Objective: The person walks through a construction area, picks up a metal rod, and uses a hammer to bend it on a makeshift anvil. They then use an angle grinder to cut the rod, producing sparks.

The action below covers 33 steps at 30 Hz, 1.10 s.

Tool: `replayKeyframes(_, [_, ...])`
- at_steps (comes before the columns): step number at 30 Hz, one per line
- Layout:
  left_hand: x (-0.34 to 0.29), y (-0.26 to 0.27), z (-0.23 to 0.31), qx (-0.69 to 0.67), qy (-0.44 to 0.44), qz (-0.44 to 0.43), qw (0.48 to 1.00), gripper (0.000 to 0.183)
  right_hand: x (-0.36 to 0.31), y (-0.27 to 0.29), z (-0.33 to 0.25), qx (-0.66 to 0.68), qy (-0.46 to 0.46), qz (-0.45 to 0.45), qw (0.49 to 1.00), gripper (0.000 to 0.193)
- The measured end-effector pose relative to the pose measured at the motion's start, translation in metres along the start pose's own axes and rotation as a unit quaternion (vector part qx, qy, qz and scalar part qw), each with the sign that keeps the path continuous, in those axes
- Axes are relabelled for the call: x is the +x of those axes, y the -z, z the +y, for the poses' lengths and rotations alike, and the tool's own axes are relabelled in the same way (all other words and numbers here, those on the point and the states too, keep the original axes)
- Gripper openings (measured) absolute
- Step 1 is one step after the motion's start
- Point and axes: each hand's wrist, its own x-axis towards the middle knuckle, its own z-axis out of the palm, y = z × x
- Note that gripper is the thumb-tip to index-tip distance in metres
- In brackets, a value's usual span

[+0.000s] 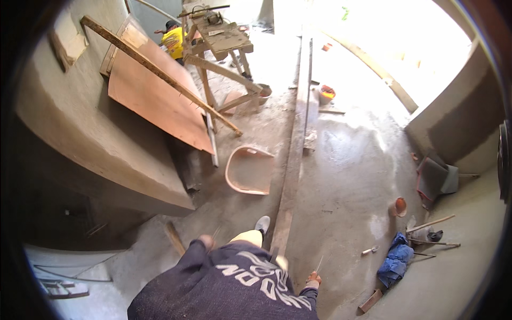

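Observation:
My right hand [313, 279] is closed low over the floor, right of my body. A thin pale tool [320, 264], narrow and pointed, sticks up from its fingers; its kind is too small to tell. On the other side, my left hand [207, 241] is curled at the end of a dark sleeve, and a faint thin line rises beside it. What it holds is blurred. Between the hands a long wooden board [290, 176] runs away across the floor, with my shoe [262, 224] just left of its near end.
A tub-shaped container [250, 170] stands left of the board. Beyond it a plank [160, 74] leans over a wooden panel [154, 96]. A person in yellow [173, 42] is behind a rough workbench [221, 40]. Rightward lie a trowel [369, 250], a bucket [399, 207] and a blue bag [396, 261].

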Motion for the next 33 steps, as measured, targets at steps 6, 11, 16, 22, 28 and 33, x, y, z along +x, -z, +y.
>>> replayKeyframes(6, [0.091,0.222,0.068,-0.457,0.132,0.041,0.879,0.027,0.020,-0.041,-0.068,-0.087,-0.051,-0.025,0.995,0.033])
replayKeyframes(11, [0.175,0.312,0.125,-0.428,0.114,0.044,0.895,0.031,0.071,-0.092,-0.155,-0.165,-0.056,-0.067,0.982,0.032])
replayKeyframes(16, [0.274,0.301,0.156,-0.173,0.115,0.103,0.973,0.025,0.181,-0.163,-0.265,-0.240,-0.009,-0.130,0.962,0.032])
replayKeyframes(22, [0.314,0.287,0.201,-0.325,0.293,-0.074,0.896,0.025,0.344,-0.188,-0.437,-0.300,0.096,-0.147,0.937,0.032])
replayKeyframes(28, [0.331,0.364,0.251,-0.617,0.375,0.053,0.690,0.015,0.517,-0.239,-0.680,-0.186,0.207,-0.130,0.952,0.031])
replayKeyframes(33, [0.383,0.428,0.251,-0.520,0.368,0.066,0.768,0.015,0.589,-0.350,-0.847,-0.163,0.267,-0.088,0.946,0.036])
